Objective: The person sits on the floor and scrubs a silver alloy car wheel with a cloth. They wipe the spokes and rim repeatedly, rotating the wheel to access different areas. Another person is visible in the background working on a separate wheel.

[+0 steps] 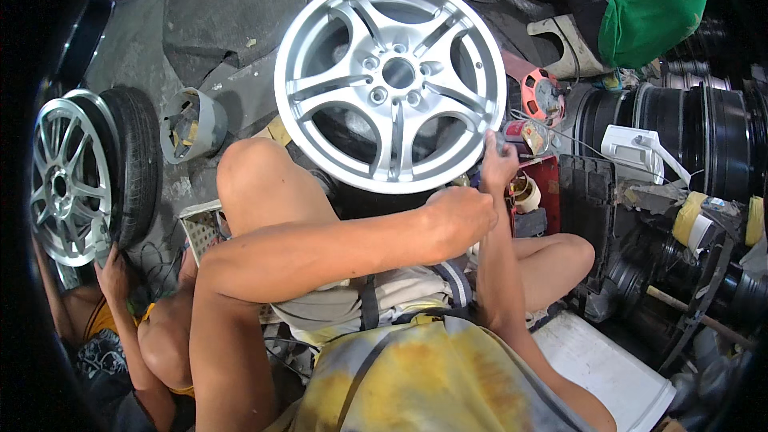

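One silver wheel point(397, 106) is facing up at top centre. The right hand point(501, 162) is resting at its lower right edge, thumb pointing up beside a small grey piece point(500, 143); whether it is pinching that, I cannot tell. The left hand point(462, 220) is forming a fist just below; anything it is gripping is hidden. Far left, a co-worker's hand point(114, 275) is touching a spoked wheel point(62, 170). Between the wheels, a bucket point(212, 124) is standing.
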Demonstrator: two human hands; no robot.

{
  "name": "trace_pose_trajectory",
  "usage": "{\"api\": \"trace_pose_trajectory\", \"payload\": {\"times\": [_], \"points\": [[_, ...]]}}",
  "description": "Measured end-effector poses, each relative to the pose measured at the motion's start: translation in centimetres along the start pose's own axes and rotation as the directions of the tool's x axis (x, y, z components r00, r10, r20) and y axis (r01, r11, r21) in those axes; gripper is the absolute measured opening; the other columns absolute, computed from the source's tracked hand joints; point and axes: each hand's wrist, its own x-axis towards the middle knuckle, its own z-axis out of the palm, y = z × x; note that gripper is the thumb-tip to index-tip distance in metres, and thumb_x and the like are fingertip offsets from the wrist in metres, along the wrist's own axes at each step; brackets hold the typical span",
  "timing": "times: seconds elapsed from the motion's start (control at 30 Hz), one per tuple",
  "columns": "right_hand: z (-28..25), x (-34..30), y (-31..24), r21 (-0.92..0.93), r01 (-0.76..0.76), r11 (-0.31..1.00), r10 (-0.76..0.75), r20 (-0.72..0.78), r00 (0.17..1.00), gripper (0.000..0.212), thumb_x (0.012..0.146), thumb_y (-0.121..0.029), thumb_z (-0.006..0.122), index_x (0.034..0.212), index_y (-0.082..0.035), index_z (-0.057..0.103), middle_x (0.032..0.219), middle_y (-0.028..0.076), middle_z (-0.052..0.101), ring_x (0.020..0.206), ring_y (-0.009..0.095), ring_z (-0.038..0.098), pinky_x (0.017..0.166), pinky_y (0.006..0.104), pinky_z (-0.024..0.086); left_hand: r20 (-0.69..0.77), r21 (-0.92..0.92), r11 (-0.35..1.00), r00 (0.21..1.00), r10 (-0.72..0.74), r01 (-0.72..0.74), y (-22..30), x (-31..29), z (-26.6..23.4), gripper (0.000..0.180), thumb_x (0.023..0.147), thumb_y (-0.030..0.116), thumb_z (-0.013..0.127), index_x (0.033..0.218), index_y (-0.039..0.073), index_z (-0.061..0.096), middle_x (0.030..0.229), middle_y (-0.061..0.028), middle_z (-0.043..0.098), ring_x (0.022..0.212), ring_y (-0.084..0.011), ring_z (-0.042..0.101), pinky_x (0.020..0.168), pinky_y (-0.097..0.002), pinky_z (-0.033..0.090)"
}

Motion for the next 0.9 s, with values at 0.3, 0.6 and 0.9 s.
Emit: {"api": "trace_pose_trajectory", "payload": {"times": [0.3, 0.6, 0.9], "points": [[1.9, 9.2, -2.1, 0.002, 0.035, 0.999, -0.035, 0.065, 0.997, 0.051, 0.074, -0.043, 0.084, 0.084, 0.003, 0.065, 0.084, 0.014, 0.067, 0.079, 0.025, 0.061, 0.076, 0.0378, 0.048, -0.071, -0.082, 0.992, 0.994, 0.088, -0.093, -0.1, -0.3, 1.3, 0.013, 0.073, 0.01, 0.072, 0.076, -0.003, 0.071, 0.076, -0.0209, 0.068, 0.078, -0.036, 0.07, 0.069, -0.0411, 0.057], [2.1, 9.5, -0.7, 0.048, 0.124, 0.991, -0.126, 0.036, 0.991, 0.058, 0.068, -0.051, 0.085, 0.078, 0.002, 0.064, 0.078, 0.018, 0.067, 0.073, 0.031, 0.061, 0.074, 0.0426, 0.049, 0.008, -0.01, 0.999, 0.999, 0.045, -0.045, 0.1, -0.2, 0.4, 0.011, 0.072, 0.001, 0.068, 0.08, -0.001, 0.074, 0.085, -0.0178, 0.072, 0.082, -0.0319, 0.072, 0.07, -0.0376, 0.059], [-1.6, 2.0, 1.0, 0.031, 0.063, 0.998, -0.067, 0.18, 0.981, 0.045, 0.075, -0.039, 0.085, 0.071, -0.004, 0.057, 0.071, 0.004, 0.059, 0.068, 0.015, 0.051, 0.066, 0.0335, 0.045, -0.076, -0.023, 1.0, 0.997, -0.021, 0.02, -1.0, -0.2, 1.0, 0.009, 0.074, 0.004, 0.067, 0.077, -0.003, 0.072, 0.08, -0.0228, 0.069, 0.078, -0.0362, 0.071, 0.069, -0.0406, 0.058]]}}
